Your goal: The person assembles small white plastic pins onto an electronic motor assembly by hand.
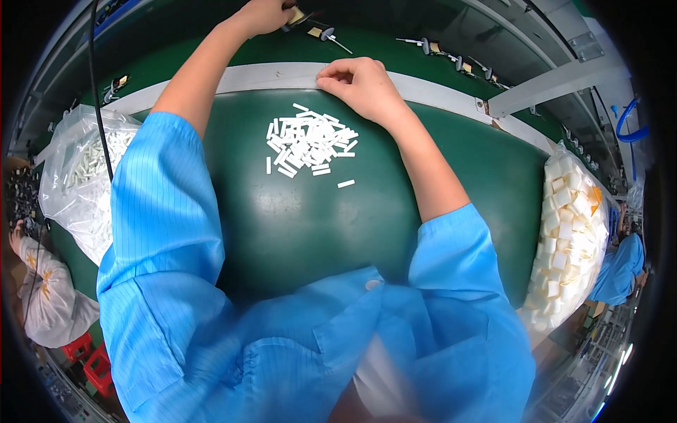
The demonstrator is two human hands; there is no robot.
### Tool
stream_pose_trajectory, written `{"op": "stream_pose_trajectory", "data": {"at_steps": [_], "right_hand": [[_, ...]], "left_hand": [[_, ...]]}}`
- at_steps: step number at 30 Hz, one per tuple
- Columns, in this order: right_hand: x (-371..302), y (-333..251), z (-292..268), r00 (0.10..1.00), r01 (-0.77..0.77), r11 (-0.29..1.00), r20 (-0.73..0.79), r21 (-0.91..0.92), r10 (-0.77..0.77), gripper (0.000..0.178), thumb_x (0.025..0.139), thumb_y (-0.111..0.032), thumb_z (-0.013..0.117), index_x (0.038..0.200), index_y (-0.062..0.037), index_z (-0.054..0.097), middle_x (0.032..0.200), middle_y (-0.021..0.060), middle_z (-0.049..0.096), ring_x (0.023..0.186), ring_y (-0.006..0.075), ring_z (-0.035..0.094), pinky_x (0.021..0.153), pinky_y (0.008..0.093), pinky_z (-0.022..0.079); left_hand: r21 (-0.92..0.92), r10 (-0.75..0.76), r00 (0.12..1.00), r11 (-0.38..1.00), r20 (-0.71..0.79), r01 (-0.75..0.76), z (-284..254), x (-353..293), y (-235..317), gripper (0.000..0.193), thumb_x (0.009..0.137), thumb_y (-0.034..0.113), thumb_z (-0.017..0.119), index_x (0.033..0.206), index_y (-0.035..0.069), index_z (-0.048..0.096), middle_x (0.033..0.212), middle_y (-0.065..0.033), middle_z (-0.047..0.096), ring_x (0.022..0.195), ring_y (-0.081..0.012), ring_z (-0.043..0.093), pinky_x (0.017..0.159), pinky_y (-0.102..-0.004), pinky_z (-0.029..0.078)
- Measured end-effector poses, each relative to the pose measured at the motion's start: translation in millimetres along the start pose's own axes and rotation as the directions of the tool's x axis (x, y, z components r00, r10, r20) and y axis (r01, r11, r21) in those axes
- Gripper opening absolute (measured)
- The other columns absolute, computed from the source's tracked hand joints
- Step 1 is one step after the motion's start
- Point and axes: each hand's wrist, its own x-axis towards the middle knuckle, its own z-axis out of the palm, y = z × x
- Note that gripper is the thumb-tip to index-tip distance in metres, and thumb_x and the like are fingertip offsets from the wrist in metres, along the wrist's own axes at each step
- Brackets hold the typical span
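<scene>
Left hand [266, 15]: beyond the white rail [261, 76], our fingers clamp a yellow-and-black component [296, 17], axis blurred.
White strips [308, 143]: heaped our side of the rail, pointing every way.
Neighbouring component [323, 33]: beyond the rail, slanting, rod rightward.
Right hand [363, 86]: over the rail, fingers curled; we cannot tell the grip.

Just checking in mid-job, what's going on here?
The person's left hand is at a small yellow-and-dark part beyond the white rail; its grip is unclear. The right hand is by the rail, fingers pinched, contents hidden. White strips lie piled on the green table, between the left bag and right bag.
</scene>
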Motion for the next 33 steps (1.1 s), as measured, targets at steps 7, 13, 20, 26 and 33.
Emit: {"op": "stream_pose_trajectory", "data": {"at_steps": [7,13,20,26,33], "right_hand": [[1.5,11.8,1.6,0.996,-0.019,0.999,-0.092,0.043,0.023,0.018,0.077,-0.019,0.068,0.086,-0.0043,0.072,0.076,0.0103,0.069,0.071,0.0199,0.065,0.071,0.0286,0.051],[4.0,20.2,3.7,0.993,-0.060,0.996,-0.095,0.061,0.065,0.019,0.076,-0.020,0.069,0.086,-0.0044,0.072,0.075,0.0101,0.069,0.070,0.0193,0.065,0.072,0.0283,0.052],[5.5,17.2,4.9,0.995,0.011,0.999,-0.097,0.036,-0.008,0.022,0.079,-0.022,0.070,0.091,-0.0033,0.072,0.075,0.0068,0.069,0.067,0.0127,0.061,0.067,0.0262,0.049],[1.9,12.3,-5.1,0.997,-0.064,0.996,-0.038,0.054,0.067,0.023,0.079,-0.020,0.071,0.094,-0.0034,0.072,0.080,0.0084,0.070,0.070,0.0146,0.063,0.069,0.0281,0.050],[2.3,11.8,-1.6,0.999,-0.041,0.997,-0.019,0.060,0.043,0.020,0.076,-0.018,0.070,0.090,-0.0050,0.073,0.085,0.0124,0.071,0.079,0.0230,0.068,0.077,0.0312,0.052]], "left_hand": [[0.175,0.127,0.989,0.975,0.077,-0.139,14.5,9.4,-17.1,0.027,0.084,0.016,0.052,0.107,0.008,0.064,0.105,-0.0204,0.064,0.103,-0.0366,0.058,0.090,-0.0443,0.046],[0.183,0.222,0.884,0.970,-0.411,-0.159,44.1,27.7,9.8,0.021,0.084,0.015,0.052,0.098,0.004,0.062,0.087,-0.0187,0.065,0.086,-0.0373,0.063,0.075,-0.0467,0.052],[0.541,0.073,0.997,0.838,0.028,-0.076,65.7,21.7,99.8,0.026,0.090,0.026,0.051,0.087,0.011,0.072,0.092,-0.0109,0.070,0.087,-0.0260,0.068,0.070,-0.0374,0.055],[0.557,0.372,0.926,0.782,-0.060,-0.279,71.0,10.7,119.0,0.025,0.091,0.019,0.046,0.108,0.009,0.062,0.096,-0.0105,0.069,0.089,-0.0256,0.068,0.069,-0.0370,0.055],[0.516,0.453,0.876,0.717,0.166,-0.469,70.0,28.7,118.7,0.020,0.091,0.018,0.045,0.102,0.008,0.058,0.086,-0.0117,0.069,0.079,-0.0259,0.069,0.064,-0.0374,0.055]]}}
